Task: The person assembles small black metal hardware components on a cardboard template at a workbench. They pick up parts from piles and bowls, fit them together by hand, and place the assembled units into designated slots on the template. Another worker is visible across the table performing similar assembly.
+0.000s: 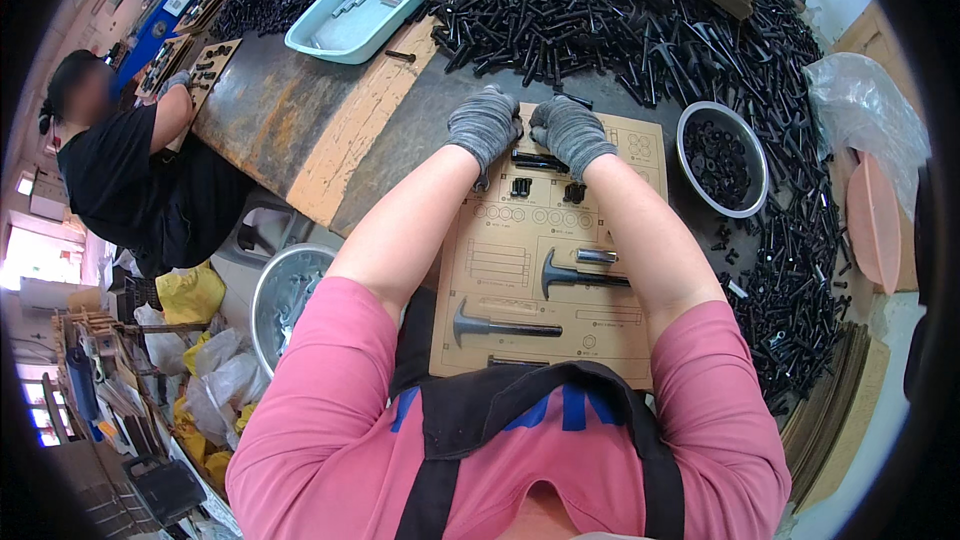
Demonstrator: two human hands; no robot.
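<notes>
Both my hands wear grey knit gloves at the far end of a brown cardboard sheet printed with part outlines. My left hand is closed by its far left corner. Just to its right, my right hand is closed too; what either holds is hidden under the fingers. Between and below them lie long black bolts, with short black bolts nearer me. A silver cylinder rests above one black T-shaped part with a curved head; another T-shaped part lies nearer.
Heaps of black bolts cover the table's far side and right. A metal bowl of small black parts stands right of the sheet. A light-blue tray holds silver tubes. On the left a person in black works at another sheet.
</notes>
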